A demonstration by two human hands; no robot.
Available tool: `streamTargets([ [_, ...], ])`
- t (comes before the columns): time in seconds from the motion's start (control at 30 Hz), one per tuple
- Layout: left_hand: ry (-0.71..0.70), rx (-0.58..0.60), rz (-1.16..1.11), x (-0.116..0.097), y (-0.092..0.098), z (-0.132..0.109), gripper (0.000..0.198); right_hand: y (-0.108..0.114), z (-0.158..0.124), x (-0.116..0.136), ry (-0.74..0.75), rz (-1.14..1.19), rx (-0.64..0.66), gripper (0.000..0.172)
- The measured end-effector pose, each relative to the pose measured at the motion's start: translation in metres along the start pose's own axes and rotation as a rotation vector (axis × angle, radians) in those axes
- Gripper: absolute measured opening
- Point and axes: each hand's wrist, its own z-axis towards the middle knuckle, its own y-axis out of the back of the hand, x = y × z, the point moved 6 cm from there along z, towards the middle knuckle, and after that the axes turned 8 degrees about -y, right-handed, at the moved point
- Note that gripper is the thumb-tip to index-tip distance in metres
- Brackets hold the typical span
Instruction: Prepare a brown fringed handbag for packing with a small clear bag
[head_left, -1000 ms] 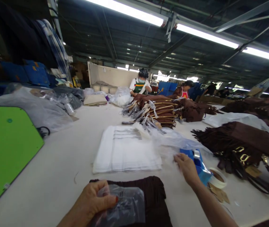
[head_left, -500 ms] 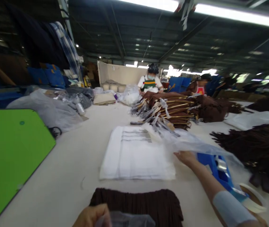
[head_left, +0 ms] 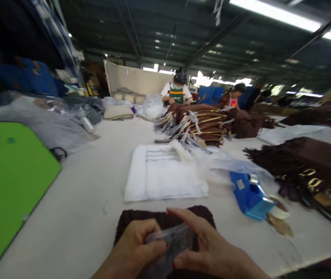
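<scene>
Low in the head view, my left hand [head_left: 138,246] pinches a piece of translucent plastic wrap [head_left: 173,242] between thumb and curled fingers. My right hand [head_left: 207,246] curves around the other end of this wrap, its thumb below and its fingers above. Beneath both hands lies a dark brown pleated bag [head_left: 127,221], largely covered by them. Just beyond it is a flat stack of white plastic bags [head_left: 168,184] with printed lines. On the right stand a blue tape dispenser [head_left: 248,197] and a roll of tape [head_left: 280,209].
A green board [head_left: 14,174] takes up the left side. Brown bags with gold trim [head_left: 203,124] are piled further back, and fringed brown bags [head_left: 305,162] lie at right. Clear plastic [head_left: 46,122] sits at back left. A co-worker [head_left: 177,91] is across the white table [head_left: 90,193].
My right hand has come back from beside the tape dispenser to the plastic wrap at my left hand. The camera view has shifted, so more of the right side shows.
</scene>
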Motion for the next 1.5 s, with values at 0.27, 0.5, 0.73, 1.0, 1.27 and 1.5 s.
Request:
streamTargets([
  [0.27,0.079,-0.241,-0.021,-0.001,0.036,-0.02,0.026,-0.017,0.016,-0.004,-0.175,0.433,0.284,0.025],
  [0.5,0.037,-0.279,0.456,0.021,0.028,-0.014,0.026,-0.012,0.001,-0.048,-0.286,0.324,0.016,0.028],
  [0.73,-0.02,-0.3,1.202,0.009,0.015,-0.002,0.018,-0.006,-0.001,-0.067,-0.313,-0.249,-0.286,0.019],
  [1.0,-0.401,-0.471,1.286,0.007,0.008,-0.01,0.019,-0.04,-0.023,0.002,0.57,-0.66,-0.546,0.027],
  [1.27,-0.467,-0.604,1.09,0.004,0.04,-0.06,0.003,-0.075,0.008,-0.027,0.618,-0.923,-0.498,0.042],
  [1.5,-0.314,-0.608,0.867,0.068,0.033,-0.16,0.013,-0.075,0.006,-0.032,0.639,-0.913,-0.488,0.043],
])
